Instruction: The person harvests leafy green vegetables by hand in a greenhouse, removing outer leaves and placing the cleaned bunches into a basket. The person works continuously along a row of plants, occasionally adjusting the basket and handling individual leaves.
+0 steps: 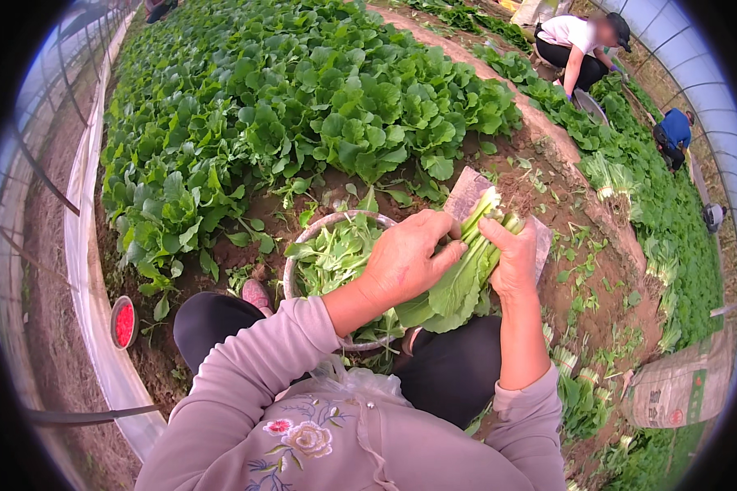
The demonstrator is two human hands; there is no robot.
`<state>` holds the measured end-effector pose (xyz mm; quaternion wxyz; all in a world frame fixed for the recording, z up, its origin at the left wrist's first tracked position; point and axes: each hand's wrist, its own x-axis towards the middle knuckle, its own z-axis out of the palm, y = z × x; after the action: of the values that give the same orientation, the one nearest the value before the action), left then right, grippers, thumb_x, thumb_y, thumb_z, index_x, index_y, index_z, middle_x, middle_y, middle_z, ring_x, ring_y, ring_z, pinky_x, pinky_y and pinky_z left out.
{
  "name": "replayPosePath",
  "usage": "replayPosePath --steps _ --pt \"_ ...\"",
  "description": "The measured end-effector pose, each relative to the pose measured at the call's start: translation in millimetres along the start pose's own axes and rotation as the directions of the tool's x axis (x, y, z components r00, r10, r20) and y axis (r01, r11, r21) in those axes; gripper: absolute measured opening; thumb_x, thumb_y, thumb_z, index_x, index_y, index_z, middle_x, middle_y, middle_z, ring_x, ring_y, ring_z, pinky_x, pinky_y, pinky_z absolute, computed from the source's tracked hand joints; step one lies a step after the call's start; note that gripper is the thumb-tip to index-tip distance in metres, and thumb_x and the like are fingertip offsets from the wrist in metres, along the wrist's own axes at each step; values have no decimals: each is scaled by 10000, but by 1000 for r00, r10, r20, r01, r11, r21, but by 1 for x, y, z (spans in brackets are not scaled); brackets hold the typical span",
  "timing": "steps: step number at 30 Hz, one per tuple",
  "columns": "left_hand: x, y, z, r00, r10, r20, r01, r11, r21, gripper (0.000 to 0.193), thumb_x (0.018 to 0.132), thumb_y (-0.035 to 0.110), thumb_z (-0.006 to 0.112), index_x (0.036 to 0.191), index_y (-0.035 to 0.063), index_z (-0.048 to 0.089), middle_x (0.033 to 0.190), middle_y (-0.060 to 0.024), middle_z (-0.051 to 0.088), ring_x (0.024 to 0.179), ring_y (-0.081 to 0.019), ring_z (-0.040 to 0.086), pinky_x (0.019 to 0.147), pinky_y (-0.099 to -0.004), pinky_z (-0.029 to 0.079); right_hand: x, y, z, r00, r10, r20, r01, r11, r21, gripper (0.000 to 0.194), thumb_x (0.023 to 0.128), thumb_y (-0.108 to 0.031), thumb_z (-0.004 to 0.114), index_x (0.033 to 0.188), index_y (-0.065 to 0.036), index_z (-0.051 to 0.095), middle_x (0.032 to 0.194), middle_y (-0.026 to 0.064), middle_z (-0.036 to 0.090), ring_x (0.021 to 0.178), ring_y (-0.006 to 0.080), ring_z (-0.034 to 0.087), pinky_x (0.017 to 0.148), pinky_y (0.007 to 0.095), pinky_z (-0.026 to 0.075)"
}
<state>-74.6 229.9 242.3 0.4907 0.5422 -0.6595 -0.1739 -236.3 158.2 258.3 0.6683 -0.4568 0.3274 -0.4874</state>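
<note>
Stems and a little of the root end of a bunch of leafy greens are gripped in my right hand. The pale stem bases point up and away from me, while the broad leaves hang toward my lap. My left hand closes its thumb and fingers at the near side of the stems; some fingertips are hidden. Below my left wrist stands a round basin between my knees, holding loose picked leaves. Behind the bunch lies a flat board on the soil, partly covered by my right hand.
Dense leafy plants grow ahead. A small bowl of red pieces sits left beside plastic sheeting. Tied bunches and a woven sack lie right. A crouching person and another in blue work farther off.
</note>
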Motion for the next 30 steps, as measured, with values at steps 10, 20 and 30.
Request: replayPosePath --steps 10,20,30 --pt "-9 -132 35 897 -215 387 64 928 368 228 877 290 611 969 83 593 885 -140 658 791 -368 647 677 -472 524 -9 -19 -29 968 -188 -164 177 981 -78 532 699 88 714 1201 6 560 1032 92 634 928 197 633 861 350 518" --pt "66 -308 95 761 -249 599 -301 683 666 197 839 203 594 920 31 642 951 -148 655 962 -351 616 785 -447 526 1 -19 -26 970 -25 -243 -30 975 -221 662 584 8 766 1177 37 472 969 157 619 914 225 627 826 374 526" --pt "122 -444 146 433 -578 692 -678 297 672 226 865 191 588 1005 148 760 1111 -91 702 1078 -271 626 924 -415 454 17 -14 -30 934 162 -320 -290 865 -409 733 653 -230 830 1282 -41 507 1085 110 631 1012 224 601 893 370 498"
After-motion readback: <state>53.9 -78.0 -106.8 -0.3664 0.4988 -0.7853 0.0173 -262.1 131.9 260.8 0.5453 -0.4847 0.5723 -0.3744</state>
